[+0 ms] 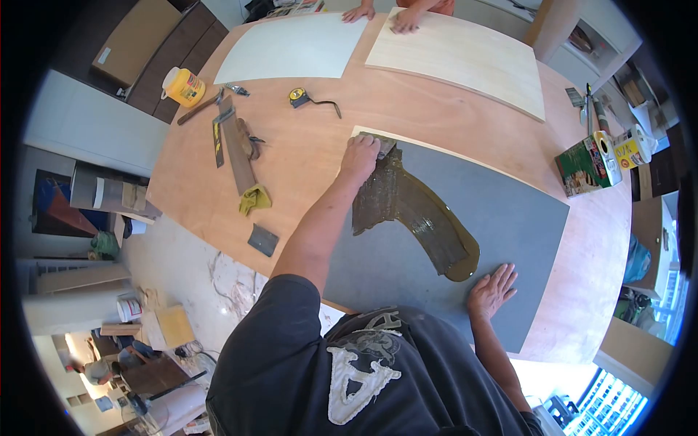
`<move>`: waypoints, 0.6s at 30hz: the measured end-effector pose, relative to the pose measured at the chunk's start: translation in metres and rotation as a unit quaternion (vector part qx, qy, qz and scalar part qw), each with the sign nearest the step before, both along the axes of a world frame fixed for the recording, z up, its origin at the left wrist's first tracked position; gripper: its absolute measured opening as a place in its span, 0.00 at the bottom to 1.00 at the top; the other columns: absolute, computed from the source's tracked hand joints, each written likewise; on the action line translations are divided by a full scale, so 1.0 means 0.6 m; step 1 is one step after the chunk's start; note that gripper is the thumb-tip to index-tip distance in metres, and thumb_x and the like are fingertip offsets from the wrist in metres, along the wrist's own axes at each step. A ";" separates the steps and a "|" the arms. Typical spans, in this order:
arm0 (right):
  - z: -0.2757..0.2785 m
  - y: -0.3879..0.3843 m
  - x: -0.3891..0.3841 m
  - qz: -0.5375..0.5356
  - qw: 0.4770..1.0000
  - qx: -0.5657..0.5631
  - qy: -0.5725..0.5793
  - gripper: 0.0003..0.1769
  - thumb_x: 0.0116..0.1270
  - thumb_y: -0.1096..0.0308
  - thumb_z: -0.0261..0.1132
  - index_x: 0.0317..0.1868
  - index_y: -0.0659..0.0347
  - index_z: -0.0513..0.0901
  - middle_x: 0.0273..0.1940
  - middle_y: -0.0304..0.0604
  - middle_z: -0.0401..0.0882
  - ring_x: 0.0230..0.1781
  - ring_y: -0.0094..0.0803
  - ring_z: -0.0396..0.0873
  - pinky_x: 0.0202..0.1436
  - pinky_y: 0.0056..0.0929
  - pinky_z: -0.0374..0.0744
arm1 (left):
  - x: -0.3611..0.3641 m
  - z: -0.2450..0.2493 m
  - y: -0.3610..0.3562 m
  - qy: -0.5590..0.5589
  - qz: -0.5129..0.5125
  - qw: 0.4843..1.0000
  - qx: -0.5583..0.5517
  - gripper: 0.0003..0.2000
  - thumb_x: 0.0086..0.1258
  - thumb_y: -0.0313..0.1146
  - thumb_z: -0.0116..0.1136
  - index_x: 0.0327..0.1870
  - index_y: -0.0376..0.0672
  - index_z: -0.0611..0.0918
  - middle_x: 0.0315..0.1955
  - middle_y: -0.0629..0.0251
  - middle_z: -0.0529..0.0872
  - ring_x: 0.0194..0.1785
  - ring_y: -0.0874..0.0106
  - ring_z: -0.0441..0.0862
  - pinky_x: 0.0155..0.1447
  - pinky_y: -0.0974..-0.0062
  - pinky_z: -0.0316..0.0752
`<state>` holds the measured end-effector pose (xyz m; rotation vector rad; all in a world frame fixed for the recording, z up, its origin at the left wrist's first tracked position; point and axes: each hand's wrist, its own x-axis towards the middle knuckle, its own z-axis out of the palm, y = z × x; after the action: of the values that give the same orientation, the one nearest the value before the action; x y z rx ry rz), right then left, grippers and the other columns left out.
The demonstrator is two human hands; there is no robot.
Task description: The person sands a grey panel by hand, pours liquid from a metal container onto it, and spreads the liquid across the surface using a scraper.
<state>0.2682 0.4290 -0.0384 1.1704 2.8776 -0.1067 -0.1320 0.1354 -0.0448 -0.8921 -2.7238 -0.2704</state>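
A dark grey sheet (pixel 509 207) lies on a pale board, its light edge showing along the far side. Brown, glossy wet glue (pixel 436 225) spreads over its left part in a curved band with a thicker rim. My left hand (pixel 358 156) is closed on a flat glue spreader (pixel 385 147) at the sheet's far left corner, where the glue begins; the fingers partly cover the tool. Palm down, my right hand (pixel 493 291) rests on the bare grey surface near the front right, fingers apart and holding nothing.
A handsaw (pixel 236 149), a tape measure (pixel 298 97), a yellow tub (pixel 183 87) and a grey flat piece (pixel 263 240) lie to the left. A green can (pixel 585 166) stands right. Across the table, another person's hands touch a white sheet (pixel 291 51) and a plywood board (pixel 458 54).
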 end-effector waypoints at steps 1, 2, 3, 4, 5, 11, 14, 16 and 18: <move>0.001 0.000 0.000 -0.001 1.000 -0.002 -0.001 0.36 0.79 0.60 0.49 0.83 0.63 0.56 0.87 0.47 0.43 0.88 0.47 0.37 0.86 0.60 0.37 | 0.002 0.004 0.004 -0.018 0.011 1.000 -0.012 0.15 0.63 0.25 0.57 0.51 0.44 0.83 0.48 0.62 0.84 0.60 0.60 0.78 0.66 0.57 0.71; 0.001 0.000 0.000 0.001 1.000 -0.002 -0.001 0.36 0.79 0.60 0.49 0.83 0.63 0.56 0.87 0.47 0.44 0.88 0.47 0.37 0.86 0.60 0.37 | 0.003 0.008 0.008 -0.035 0.021 0.999 -0.023 0.16 0.62 0.23 0.58 0.51 0.43 0.83 0.49 0.62 0.84 0.60 0.59 0.78 0.67 0.57 0.71; 0.002 0.000 0.000 0.002 1.000 -0.002 -0.001 0.36 0.79 0.60 0.49 0.83 0.64 0.56 0.87 0.47 0.44 0.88 0.47 0.37 0.86 0.60 0.37 | 0.007 0.006 0.011 -0.032 0.024 0.998 -0.043 0.15 0.63 0.25 0.57 0.52 0.43 0.83 0.49 0.62 0.84 0.60 0.60 0.78 0.67 0.57 0.71; 0.003 -0.001 0.000 0.003 1.000 -0.002 -0.001 0.36 0.79 0.60 0.49 0.83 0.64 0.56 0.87 0.47 0.44 0.88 0.48 0.37 0.86 0.61 0.37 | 0.013 0.003 0.014 -0.029 0.027 0.997 -0.062 0.15 0.65 0.27 0.57 0.53 0.43 0.83 0.49 0.62 0.84 0.61 0.61 0.78 0.67 0.58 0.71; 0.004 -0.001 0.000 0.004 1.000 -0.002 0.000 0.36 0.79 0.60 0.49 0.83 0.64 0.56 0.87 0.47 0.44 0.88 0.48 0.37 0.86 0.61 0.37 | 0.017 0.002 0.015 -0.026 0.029 0.996 -0.081 0.15 0.67 0.29 0.56 0.54 0.43 0.83 0.49 0.62 0.84 0.61 0.62 0.78 0.66 0.59 0.70; 0.009 -0.003 0.003 0.012 1.000 0.001 0.015 0.36 0.79 0.60 0.49 0.82 0.64 0.56 0.86 0.49 0.45 0.88 0.49 0.39 0.85 0.62 0.39 | 0.010 0.055 0.016 -0.083 0.020 0.990 -0.114 0.11 0.64 0.28 0.58 0.44 0.40 0.89 0.44 0.56 0.89 0.55 0.57 0.84 0.61 0.56 0.77; 0.014 -0.007 0.001 0.010 1.000 0.002 0.013 0.35 0.79 0.60 0.48 0.82 0.64 0.56 0.86 0.50 0.46 0.87 0.49 0.40 0.85 0.63 0.40 | -0.032 0.121 0.024 -0.202 0.010 0.964 -0.173 0.10 0.59 0.27 0.60 0.38 0.41 0.90 0.38 0.52 0.91 0.47 0.54 0.88 0.52 0.54 0.82; 0.005 -0.003 0.003 0.016 1.000 0.012 0.016 0.35 0.80 0.60 0.48 0.82 0.64 0.57 0.86 0.50 0.47 0.87 0.49 0.40 0.85 0.63 0.40 | -0.062 0.158 0.017 -0.170 -0.036 0.971 -0.164 0.11 0.56 0.28 0.61 0.39 0.43 0.90 0.35 0.53 0.91 0.43 0.53 0.90 0.48 0.55 0.84; -0.001 -0.001 0.004 0.015 1.000 0.012 0.018 0.35 0.80 0.59 0.48 0.82 0.64 0.57 0.86 0.50 0.47 0.87 0.49 0.40 0.85 0.63 0.40 | -0.104 0.146 0.012 -0.141 -0.039 0.976 -0.160 0.12 0.56 0.26 0.61 0.40 0.46 0.91 0.36 0.56 0.92 0.44 0.54 0.90 0.49 0.55 0.84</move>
<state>0.2708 0.4282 -0.0391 1.1389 2.9353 -0.0938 -0.1942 0.1425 0.0430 -1.1243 -3.0549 0.0353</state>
